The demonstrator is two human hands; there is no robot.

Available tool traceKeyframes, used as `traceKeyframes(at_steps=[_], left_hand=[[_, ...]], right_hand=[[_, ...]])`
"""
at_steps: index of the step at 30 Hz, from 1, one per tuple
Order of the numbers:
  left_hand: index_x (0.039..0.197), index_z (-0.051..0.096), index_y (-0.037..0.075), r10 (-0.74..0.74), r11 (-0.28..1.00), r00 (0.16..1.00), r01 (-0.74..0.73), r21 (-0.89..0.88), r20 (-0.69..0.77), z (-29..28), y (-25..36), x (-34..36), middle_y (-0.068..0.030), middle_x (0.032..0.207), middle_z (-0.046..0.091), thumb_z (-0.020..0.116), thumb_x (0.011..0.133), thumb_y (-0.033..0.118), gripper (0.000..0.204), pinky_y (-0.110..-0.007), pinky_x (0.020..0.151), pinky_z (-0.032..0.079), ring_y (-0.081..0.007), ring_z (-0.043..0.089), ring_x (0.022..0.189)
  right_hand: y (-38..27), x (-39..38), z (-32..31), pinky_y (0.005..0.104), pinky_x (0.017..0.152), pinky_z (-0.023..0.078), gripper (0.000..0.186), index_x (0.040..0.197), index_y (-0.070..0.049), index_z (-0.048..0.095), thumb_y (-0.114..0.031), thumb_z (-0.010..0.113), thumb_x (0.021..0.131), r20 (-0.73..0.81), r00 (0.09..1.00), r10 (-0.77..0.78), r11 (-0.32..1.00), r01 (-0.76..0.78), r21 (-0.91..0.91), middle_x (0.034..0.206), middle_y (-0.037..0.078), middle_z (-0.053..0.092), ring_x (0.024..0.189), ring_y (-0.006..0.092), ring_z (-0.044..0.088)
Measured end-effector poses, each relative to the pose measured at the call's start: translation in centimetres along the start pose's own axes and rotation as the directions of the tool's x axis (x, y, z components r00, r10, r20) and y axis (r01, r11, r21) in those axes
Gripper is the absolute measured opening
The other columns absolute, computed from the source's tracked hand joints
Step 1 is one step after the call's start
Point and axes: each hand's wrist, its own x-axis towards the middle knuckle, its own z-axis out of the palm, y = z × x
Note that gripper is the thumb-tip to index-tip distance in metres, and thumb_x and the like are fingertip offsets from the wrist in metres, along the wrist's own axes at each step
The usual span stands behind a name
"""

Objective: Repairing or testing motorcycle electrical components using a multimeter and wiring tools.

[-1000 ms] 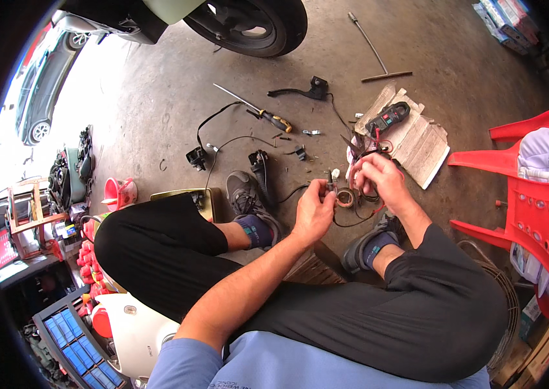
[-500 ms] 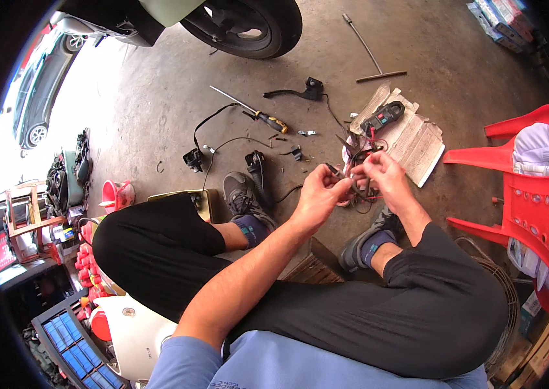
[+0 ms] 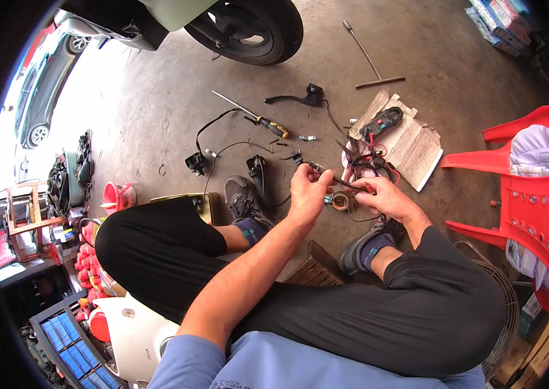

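My left hand (image 3: pixel 309 192) pinches one end of a dark cable (image 3: pixel 347 185), with a small dark piece poking out past its fingertips. The other end is held between the fingers of my right hand (image 3: pixel 388 199), so the cable runs across the gap. Just below it is a brownish ring-shaped thing (image 3: pixel 340 201), whose kind I cannot make out. Behind my right hand lies a tangle of red and black wires (image 3: pixel 373 159). A dark clamp meter (image 3: pixel 383 121) with red leads rests on a worn pale board (image 3: pixel 410 139).
On the floor ahead lie a yellow-and-black screwdriver (image 3: pixel 271 126), a black lever (image 3: pixel 300 97), handlebar switch housings (image 3: pixel 194 163) with cables, and a T-handle wrench (image 3: pixel 380 82). A motorcycle wheel (image 3: pixel 255 32) stands at the far side. A red plastic chair (image 3: pixel 527 194) is at right.
My hands have moved apart, my left one going left and my right one slightly down. The dark cable now stretches between them, and the ring-shaped thing has come into sight.
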Motion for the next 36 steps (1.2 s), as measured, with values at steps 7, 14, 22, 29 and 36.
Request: traceKeyframes(at_steps=[7, 14, 22, 29, 36], left_hand=[[0.100, 0.051, -0.001, 0.035, 0.996, 0.999, -0.037, 0.082, 0.031, -2.9, 0.4, 0.7, -0.0060, 0.082, 0.058, 0.060, 0.085, 0.009, 0.020, -0.027, 0.062, 0.051, -0.0128, 0.058, 0.070], [0.103, 0.052, -0.003, -0.007, 0.926, 0.973, -0.081, 0.369, 0.232, -1.6, -0.8, 1.5, -0.0061, 0.079, 0.060, 0.062, 0.082, 0.013, 0.028, -0.026, 0.055, 0.048, -0.0107, 0.056, 0.065], [0.105, 0.055, -0.002, 0.060, 0.809, 0.903, -0.294, 0.509, 0.426, 7.0, -1.3, 3.9, -0.0180, 0.086, 0.063, 0.064, 0.080, 0.022, 0.036, -0.038, 0.074, 0.049, -0.0291, 0.063, 0.081], [0.101, 0.055, -0.001, 0.009, 0.670, 0.816, -0.433, 0.603, 0.577, 10.2, -4.9, 9.3, -0.0219, 0.090, 0.062, 0.062, 0.079, 0.016, 0.028, -0.044, 0.076, 0.048, -0.0376, 0.061, 0.090], [0.105, 0.054, 0.001, -0.117, 0.586, 0.714, -0.511, 0.629, 0.690, 13.1, -3.2, 12.2, -0.0189, 0.091, 0.059, 0.062, 0.078, 0.015, 0.031, -0.044, 0.074, 0.050, -0.0363, 0.061, 0.086]], right_hand=[[2.3, -2.1, -6.3, 0.0200, 0.055, 0.042, 0.029, 0.099, -0.003, 0.059, -0.029, 0.047, 0.098, -0.743, 0.658, -0.123, 0.890, 0.404, 0.210, 0.072, -0.001, 0.052, 0.060, 0.0050, 0.048], [1.5, -6.5, -11.3, 0.0182, 0.047, 0.035, 0.021, 0.094, -0.005, 0.058, -0.022, 0.046, 0.098, -0.931, 0.349, -0.107, 0.828, 0.549, 0.111, 0.066, -0.005, 0.042, 0.052, 0.0026, 0.036], [5.2, -0.6, -9.5, 0.0262, 0.044, 0.040, 0.027, 0.108, 0.001, 0.056, -0.012, 0.053, 0.084, -0.764, 0.641, 0.065, 0.998, -0.048, 0.044, 0.078, 0.005, 0.057, 0.049, 0.0099, 0.048], [8.0, 3.2, -9.2, 0.0278, 0.052, 0.049, 0.029, 0.113, 0.001, 0.054, -0.010, 0.054, 0.086, -0.775, 0.605, 0.183, 0.983, -0.140, 0.123, 0.087, 0.008, 0.058, 0.058, 0.0140, 0.057], [9.7, 3.6, -11.0, 0.0299, 0.080, 0.049, 0.030, 0.116, 0.002, 0.053, -0.002, 0.051, 0.086, -0.854, 0.501, 0.142, 0.977, -0.207, 0.041, 0.101, 0.012, 0.061, 0.090, 0.0166, 0.058]])
